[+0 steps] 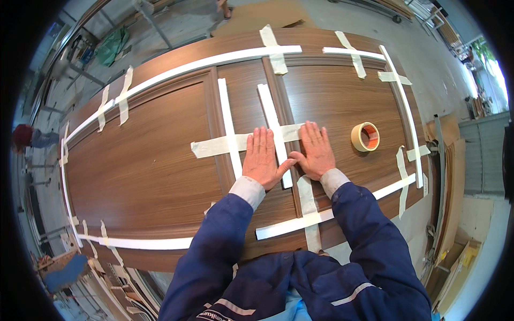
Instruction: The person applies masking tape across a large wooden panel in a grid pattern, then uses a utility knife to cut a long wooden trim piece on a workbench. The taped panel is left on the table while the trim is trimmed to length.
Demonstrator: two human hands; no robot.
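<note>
A brown wood-grain door panel [144,160] lies flat before me, with raised mouldings framing its two recessed fields. Across its middle band runs a strip of cream masking tape [214,146], laid over two white foam-like strips, the left one [227,115] and the right one [269,107]. My left hand [261,158] rests flat on the tape between these strips, fingers stretched out. My right hand [317,151] lies flat at the tape's right end, fingers extended, its thumb meeting my left thumb. A roll of masking tape [357,137] stands on the right field, near my right hand.
More white strips [203,59] line the door's edges, fastened by short tape pieces [274,49]. Boards and cardboard [452,182] lean at the right. Metal racks [152,24] stand beyond the far left edge. A person [32,137] is at the far left.
</note>
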